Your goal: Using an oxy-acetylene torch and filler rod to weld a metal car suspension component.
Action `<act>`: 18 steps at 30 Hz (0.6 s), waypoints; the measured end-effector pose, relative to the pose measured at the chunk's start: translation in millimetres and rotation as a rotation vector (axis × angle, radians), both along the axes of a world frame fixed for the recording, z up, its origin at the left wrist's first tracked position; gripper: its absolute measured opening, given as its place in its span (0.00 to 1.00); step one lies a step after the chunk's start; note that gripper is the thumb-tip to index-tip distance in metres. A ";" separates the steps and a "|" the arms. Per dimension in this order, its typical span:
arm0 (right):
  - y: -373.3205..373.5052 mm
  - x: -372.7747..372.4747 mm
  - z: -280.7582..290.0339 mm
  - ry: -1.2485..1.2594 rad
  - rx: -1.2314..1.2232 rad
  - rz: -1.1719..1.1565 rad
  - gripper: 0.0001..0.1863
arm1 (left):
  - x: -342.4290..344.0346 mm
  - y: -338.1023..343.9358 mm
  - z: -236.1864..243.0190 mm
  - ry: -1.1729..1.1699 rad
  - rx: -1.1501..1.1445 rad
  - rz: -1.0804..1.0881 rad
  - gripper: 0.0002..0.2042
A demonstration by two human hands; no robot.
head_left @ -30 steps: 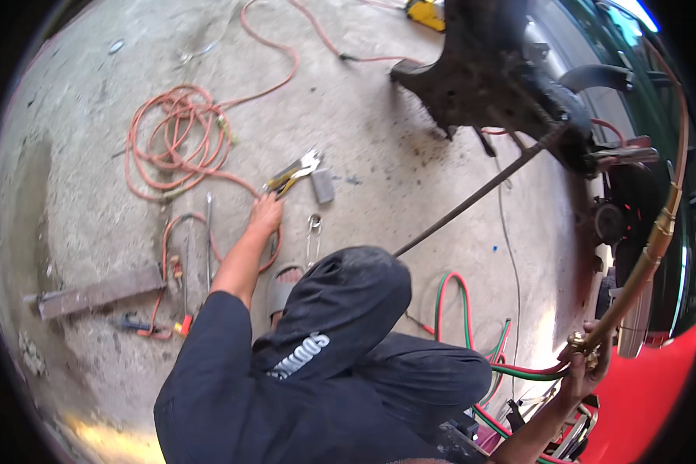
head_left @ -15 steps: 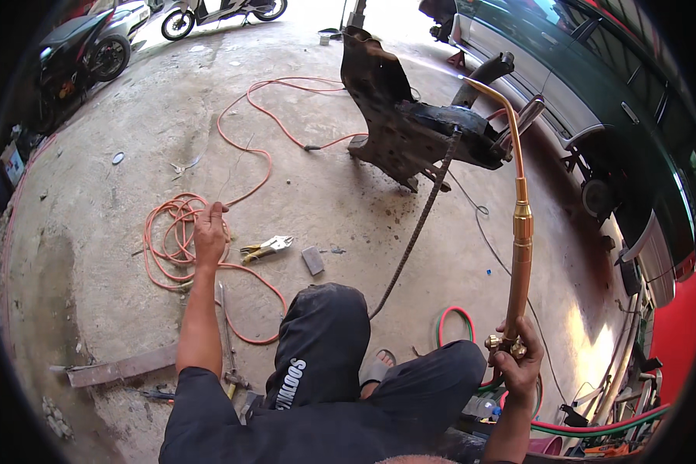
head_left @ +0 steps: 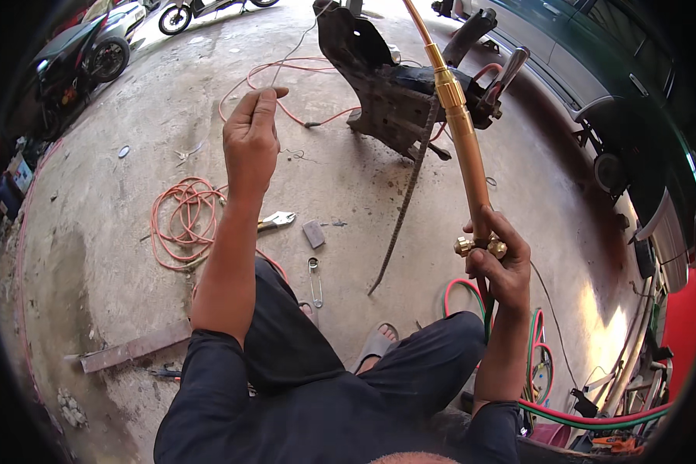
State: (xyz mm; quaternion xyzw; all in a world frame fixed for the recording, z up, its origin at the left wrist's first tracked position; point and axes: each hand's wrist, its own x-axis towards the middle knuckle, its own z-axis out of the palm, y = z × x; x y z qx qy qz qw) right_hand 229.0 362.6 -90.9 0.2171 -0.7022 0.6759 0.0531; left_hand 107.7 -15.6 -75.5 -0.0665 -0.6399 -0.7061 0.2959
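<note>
My left hand (head_left: 252,143) is raised on the left, its thumb and fingers pinching a thin metal wire (head_left: 294,51) that slants up toward the dark metal part. My right hand (head_left: 504,267) grips a brass gas torch (head_left: 464,143) near its valve knobs. The torch's thin neck runs up past the frame's top edge, so its tip is hidden. Beyond the hands stands the dark, rusty metal part (head_left: 387,116) with a tube and bracket. A ribbed steel bar (head_left: 410,197) leans from it down to the floor.
Locking pliers (head_left: 277,220), a grey block (head_left: 313,233) and a large safety-pin-shaped piece (head_left: 315,282) lie on the concrete. An orange hose (head_left: 185,224) is coiled at left. Red and green hoses (head_left: 588,421) run at lower right. A green vehicle (head_left: 619,77) and motorbikes (head_left: 77,58) stand around.
My left hand has risen and moved right with the wire, toward the metal part. The torch has moved up and left, its tip leaving the frame. My knees have shifted and the view has changed.
</note>
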 end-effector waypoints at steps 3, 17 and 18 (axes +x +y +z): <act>-5.6 -6.4 -26.1 -0.096 -0.161 -0.035 0.35 | -18.6 18.9 -19.0 -0.054 -0.058 0.038 0.13; 4.1 -2.4 -75.2 -0.339 0.071 -0.217 0.34 | -68.9 27.0 -82.0 -0.060 -0.459 0.266 0.11; 4.5 -1.0 -75.0 -0.372 0.048 -0.232 0.34 | -68.6 27.0 -80.6 -0.062 -0.437 0.268 0.11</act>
